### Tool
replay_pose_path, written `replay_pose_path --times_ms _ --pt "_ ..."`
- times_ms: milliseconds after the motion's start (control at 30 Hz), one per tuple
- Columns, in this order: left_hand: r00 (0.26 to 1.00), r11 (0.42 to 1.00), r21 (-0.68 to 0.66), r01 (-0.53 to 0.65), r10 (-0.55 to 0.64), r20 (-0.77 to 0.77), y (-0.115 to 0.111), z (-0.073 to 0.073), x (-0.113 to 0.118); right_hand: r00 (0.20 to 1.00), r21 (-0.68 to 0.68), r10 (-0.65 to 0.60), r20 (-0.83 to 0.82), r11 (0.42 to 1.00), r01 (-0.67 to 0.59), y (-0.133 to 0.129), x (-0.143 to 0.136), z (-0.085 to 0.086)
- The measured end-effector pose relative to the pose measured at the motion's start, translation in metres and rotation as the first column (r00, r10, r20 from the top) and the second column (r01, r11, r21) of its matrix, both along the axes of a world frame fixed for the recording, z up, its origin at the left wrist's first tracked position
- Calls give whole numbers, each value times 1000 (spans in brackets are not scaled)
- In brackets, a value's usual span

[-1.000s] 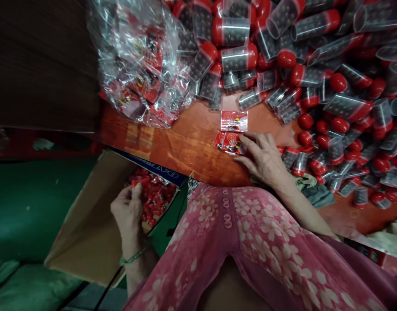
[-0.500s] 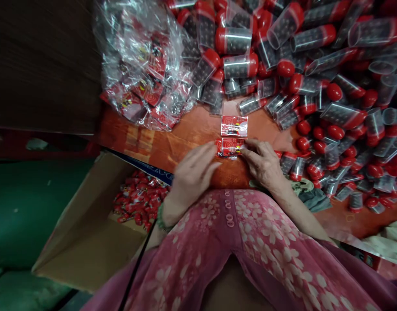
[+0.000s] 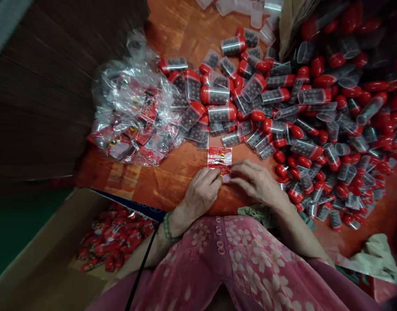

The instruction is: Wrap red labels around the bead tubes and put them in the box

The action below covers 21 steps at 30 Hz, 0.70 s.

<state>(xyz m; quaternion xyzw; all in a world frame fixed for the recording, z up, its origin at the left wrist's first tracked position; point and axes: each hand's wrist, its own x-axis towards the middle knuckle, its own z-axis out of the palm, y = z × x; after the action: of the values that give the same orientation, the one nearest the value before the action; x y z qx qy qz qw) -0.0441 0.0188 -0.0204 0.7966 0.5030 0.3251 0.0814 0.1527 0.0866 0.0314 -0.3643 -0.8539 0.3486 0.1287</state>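
A flat, red printed plastic packet [image 3: 226, 177] lies on the orange-brown worktop [image 3: 167, 185], its left end under my left grip [image 3: 202, 192]; whether that pinches it, I cannot tell. At its right end, my right grip [image 3: 260, 183] is slightly spread.

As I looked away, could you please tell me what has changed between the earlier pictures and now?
The left hand moved forward and right from the cardboard box to the tabletop and now covers part of the nearer red packet. The right hand stayed at that packet's right end. The farther red packet, plastic bag and red-ended tubes stayed put.
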Motion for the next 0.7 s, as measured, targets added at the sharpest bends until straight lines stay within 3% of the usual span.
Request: replay_pose_path --times_ms 100,233,333,467,567,700 --pt "997 998 -62 28 -24 71 2 -2 0 983 253 -149 111 960 117 35 -3 8" --pt "986 993 -110 37 -19 165 5 -2 -2 928 438 -232 293 895 85 68 -19 1" --pt "981 988 -150 38 -8 195 7 0 -3 930 430 -211 302 901 64 77 -25 -8" --pt "968 968 -247 47 17 251 10 2 -3 965 380 -200 169 917 123 79 -19 -14" --pt "942 952 -306 3 100 319 12 2 -2 970 368 -220 101 915 169 77 -7 -10" --pt "846 938 -341 -64 233 480 12 8 0 966 321 -259 -22 913 252 61 16 1"
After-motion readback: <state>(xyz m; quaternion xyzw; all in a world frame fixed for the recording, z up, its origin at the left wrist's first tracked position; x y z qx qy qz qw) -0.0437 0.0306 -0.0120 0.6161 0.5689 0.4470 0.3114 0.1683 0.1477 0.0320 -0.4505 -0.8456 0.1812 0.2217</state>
